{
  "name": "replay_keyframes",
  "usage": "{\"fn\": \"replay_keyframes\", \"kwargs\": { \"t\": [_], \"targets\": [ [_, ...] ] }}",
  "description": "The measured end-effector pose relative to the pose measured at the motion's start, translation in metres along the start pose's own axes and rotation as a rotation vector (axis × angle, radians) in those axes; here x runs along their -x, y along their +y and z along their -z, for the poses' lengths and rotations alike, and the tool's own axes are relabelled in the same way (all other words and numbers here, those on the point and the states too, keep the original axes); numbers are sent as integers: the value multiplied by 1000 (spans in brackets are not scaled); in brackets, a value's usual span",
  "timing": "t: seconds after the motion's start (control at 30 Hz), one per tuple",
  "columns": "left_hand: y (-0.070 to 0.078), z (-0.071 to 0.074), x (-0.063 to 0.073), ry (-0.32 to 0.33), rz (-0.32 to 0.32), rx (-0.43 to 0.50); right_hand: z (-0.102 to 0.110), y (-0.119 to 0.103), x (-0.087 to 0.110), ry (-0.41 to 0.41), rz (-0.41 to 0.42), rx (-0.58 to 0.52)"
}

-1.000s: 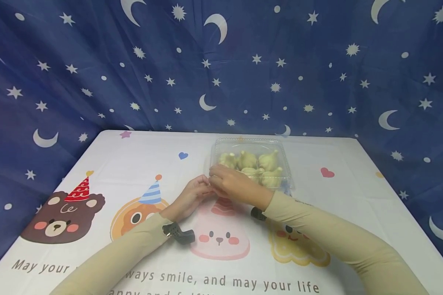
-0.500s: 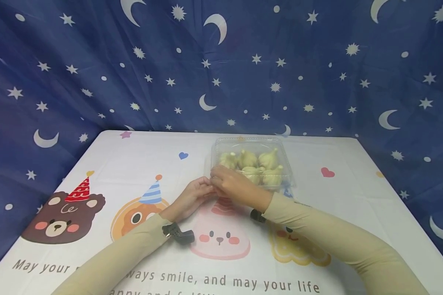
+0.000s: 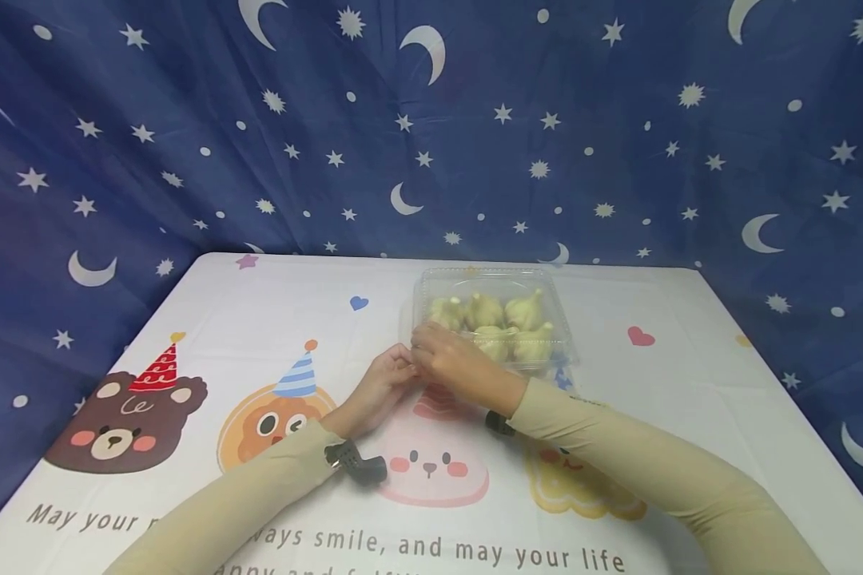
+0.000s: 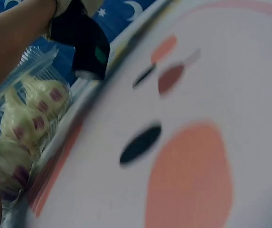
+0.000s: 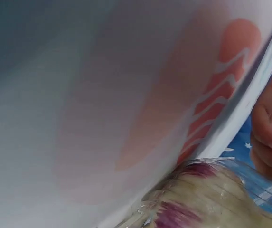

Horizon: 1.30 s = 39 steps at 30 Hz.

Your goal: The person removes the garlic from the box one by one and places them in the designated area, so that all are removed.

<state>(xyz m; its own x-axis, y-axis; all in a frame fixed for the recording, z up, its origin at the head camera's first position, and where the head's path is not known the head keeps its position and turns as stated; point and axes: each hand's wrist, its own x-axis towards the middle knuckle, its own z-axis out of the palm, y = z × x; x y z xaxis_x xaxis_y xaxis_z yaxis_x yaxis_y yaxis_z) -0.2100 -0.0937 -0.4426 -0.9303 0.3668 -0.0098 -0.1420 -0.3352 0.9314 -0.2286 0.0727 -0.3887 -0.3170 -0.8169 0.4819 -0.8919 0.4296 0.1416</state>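
Several pale garlic bulbs [image 3: 523,310] with purple patches sit inside a clear plastic clamshell container [image 3: 499,279] toward the back of the table. Both hands meet at its front left corner. The right hand [image 3: 460,363] reaches over from the right, its bent fingers gripping the corner edge. From the left, the left hand [image 3: 377,387] pinches at the same edge, fingertips close against the other hand's. In the right wrist view the left hand's fingers [image 5: 268,130] look curled beside the clear plastic. The right hand partly hides that corner and the front bulbs.
A white tablecloth [image 3: 302,311] with printed cartoon figures and lettering covers the table. Behind it hangs a blue curtain [image 3: 489,160] with moons and stars. Each wrist wears a black camera, such as the left one [image 3: 363,465].
Both hands stay at the container's front left corner with only slight finger and wrist movement. The left forearm has shifted a little to the right; the container stays in place.
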Motion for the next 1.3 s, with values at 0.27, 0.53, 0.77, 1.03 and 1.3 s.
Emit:
{"fn": "replay_keyframes", "kwargs": {
  "t": [0.27,0.53,0.77,1.03,1.3],
  "targets": [
    [9,-8,3,61,5,-8,1,3,2,-21,27,23],
    [16,-7,3,95,40,-77,9,8,16,-29,49,54],
    [26,1,5,154,77,-165,22,22,43,-32,-24,-14],
    [35,9,3,216,112,-368,31,37,71,66,-88,70],
    [59,5,2,216,-351,-1469,33,40,85,105,-135,107]
  ]
}}
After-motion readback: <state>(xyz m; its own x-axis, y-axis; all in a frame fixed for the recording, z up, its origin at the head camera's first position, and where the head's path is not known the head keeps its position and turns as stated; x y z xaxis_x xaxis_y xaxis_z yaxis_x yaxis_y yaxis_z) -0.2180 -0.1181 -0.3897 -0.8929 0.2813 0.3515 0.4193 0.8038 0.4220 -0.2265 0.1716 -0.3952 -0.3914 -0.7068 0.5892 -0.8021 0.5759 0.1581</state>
